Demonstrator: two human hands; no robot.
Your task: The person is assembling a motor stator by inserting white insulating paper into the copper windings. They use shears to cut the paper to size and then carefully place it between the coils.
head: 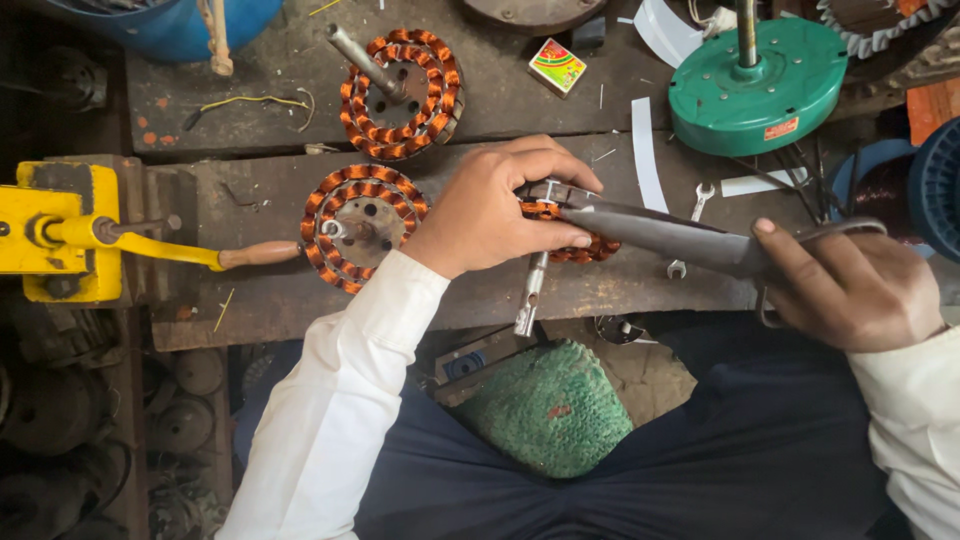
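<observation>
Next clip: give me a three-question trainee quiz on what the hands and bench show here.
1. True or false: the left hand rests on a copper-wound stator.
2. What does the right hand hold? A) large scissors B) a hammer C) a paintbrush
3. How many other wound stators lie uncovered on the wooden bench?

Key
1. True; its fingers cover most of the coil.
2. A; the blades point toward the stator under the left hand.
3. Two: one at the back, one nearer the yellow vise.

Your left hand [490, 215] covers most of the copper-wound stator [580, 245], scissor [680, 240] tips hidden too. Blue drum [170, 25] & right sleeve [915, 440] cut off by frame edge.
</observation>
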